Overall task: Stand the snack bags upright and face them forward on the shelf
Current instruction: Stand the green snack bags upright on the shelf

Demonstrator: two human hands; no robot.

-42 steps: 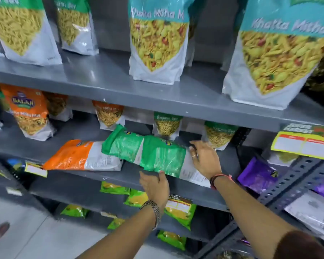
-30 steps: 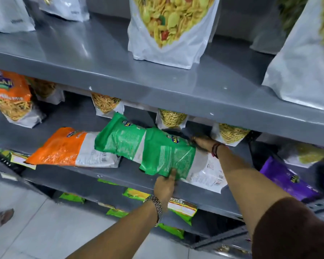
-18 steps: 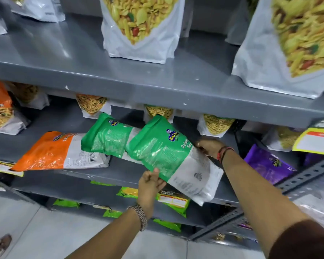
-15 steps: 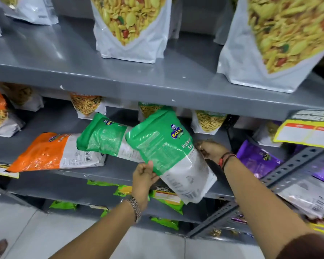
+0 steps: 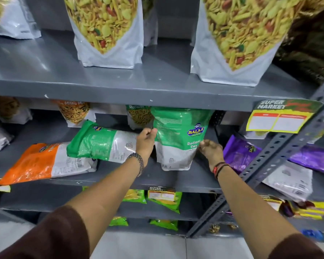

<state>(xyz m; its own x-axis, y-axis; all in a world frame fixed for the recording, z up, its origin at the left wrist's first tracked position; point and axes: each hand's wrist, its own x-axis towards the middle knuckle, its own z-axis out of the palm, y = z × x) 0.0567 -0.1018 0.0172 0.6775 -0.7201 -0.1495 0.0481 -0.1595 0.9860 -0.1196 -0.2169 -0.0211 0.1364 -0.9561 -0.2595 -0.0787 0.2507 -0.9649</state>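
A green and white Ratlami Sev bag [image 5: 178, 139] stands upright on the middle grey shelf [image 5: 176, 181], its printed back side toward me. My left hand [image 5: 146, 142] grips its left edge and my right hand [image 5: 210, 151] holds its lower right side. A second green bag [image 5: 101, 142] lies flat to the left, resting on an orange and white bag [image 5: 43, 162] that also lies flat. Small upright bags [image 5: 138, 116] stand at the back of this shelf.
Large white mix bags [image 5: 108, 32] stand on the upper shelf. A purple bag [image 5: 239, 152] lies right of my right hand, behind a slanted grey perforated post [image 5: 273, 156]. A yellow price tag [image 5: 281, 118] hangs at the upper shelf's edge. Green and yellow packets [image 5: 165, 200] sit below.
Both hands lifted the right green bag off the pile, turned it from lying flat to upright and set it on the shelf. The other flat bags stayed put.
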